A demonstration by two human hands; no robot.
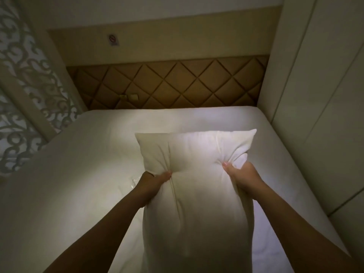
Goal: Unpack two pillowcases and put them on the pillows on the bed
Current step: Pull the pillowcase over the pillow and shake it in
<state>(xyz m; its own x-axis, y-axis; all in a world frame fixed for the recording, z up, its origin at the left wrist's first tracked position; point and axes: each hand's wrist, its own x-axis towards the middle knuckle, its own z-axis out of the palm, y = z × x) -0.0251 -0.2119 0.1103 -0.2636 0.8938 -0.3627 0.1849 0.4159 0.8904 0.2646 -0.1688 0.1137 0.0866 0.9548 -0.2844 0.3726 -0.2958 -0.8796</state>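
From the head camera, you are holding one white pillow (197, 174) out in front of you with both arms stretched over the bed (78, 164). The pillow runs lengthwise away from you. Its two far corners point toward the head edge of the bed, and its near end drops out of view at the bottom of the frame. It hangs above the middle of the mattress, somewhat nearer the right edge than the left, and its far end is clear of the sheet.

Your left hand (155, 180) grips the pillow's left side about halfway along. The thumb presses into the top and bunches the cloth into deep folds, while the other fingers are curled under the pillow and hidden. Your right hand (242, 174) grips the right side a little farther from you, in the same way: thumb dug in on top, cloth gathered round it, the rest of the fingers hidden behind the edge. You cannot tell whether the pillow already wears a case.

A scrap of clear plastic wrap (133, 181) lies on the sheet just beside your left wrist. A brown diamond-quilted headboard (177, 83) stands along the head edge, with a small light fitting (130, 97) on its lower left part. Above it a small sign (113, 40) is stuck to the wall. A scroll-patterned screen (29, 75) runs along the left edge of the bed, and pale wall panels (315, 95) stand against the right edge.
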